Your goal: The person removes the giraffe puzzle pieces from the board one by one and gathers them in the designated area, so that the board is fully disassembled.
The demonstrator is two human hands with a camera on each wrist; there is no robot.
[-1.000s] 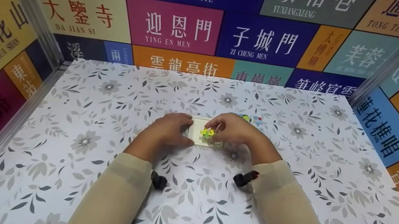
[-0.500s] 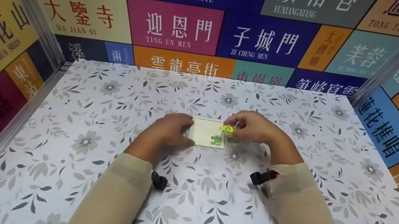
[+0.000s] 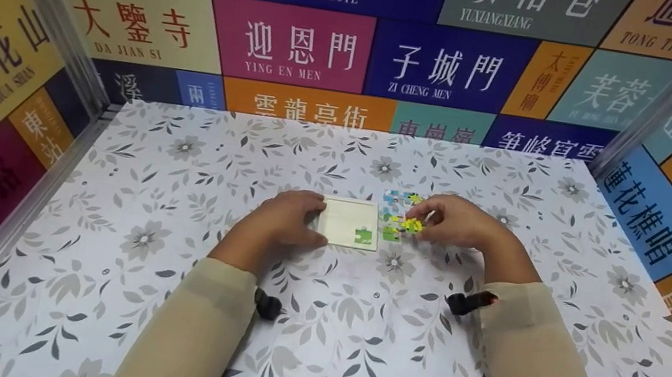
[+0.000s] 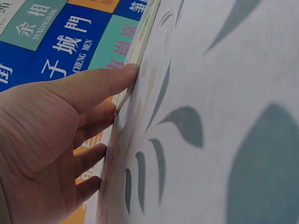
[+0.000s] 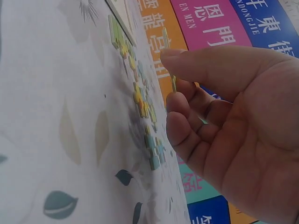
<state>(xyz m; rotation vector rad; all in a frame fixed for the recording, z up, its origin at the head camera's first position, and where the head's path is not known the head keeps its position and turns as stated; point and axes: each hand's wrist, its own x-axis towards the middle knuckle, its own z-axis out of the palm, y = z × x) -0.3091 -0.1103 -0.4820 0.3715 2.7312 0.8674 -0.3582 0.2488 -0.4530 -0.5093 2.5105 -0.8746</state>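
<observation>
A shallow cream puzzle tray lies flat on the table, with a green puzzle piece in its near right corner. My left hand holds the tray by its left end, the thumb at the near corner and the fingers along the far side. Between thumb and fingertips my right hand pinches a yellow and green puzzle piece. The right wrist view shows this thin piece edge-on, raised off the table. Below it lie several loose puzzle pieces, partly hidden by the right hand in the head view.
A white tablecloth with grey flowers and leaves covers the table. Colourful panels with large characters stand at the back and both sides. Dark wrist cameras sit at both sleeves.
From over the tray, my right hand has moved right with the yellow piece, uncovering the green piece in the corner and several loose ones. The left hand and the tray stay put.
</observation>
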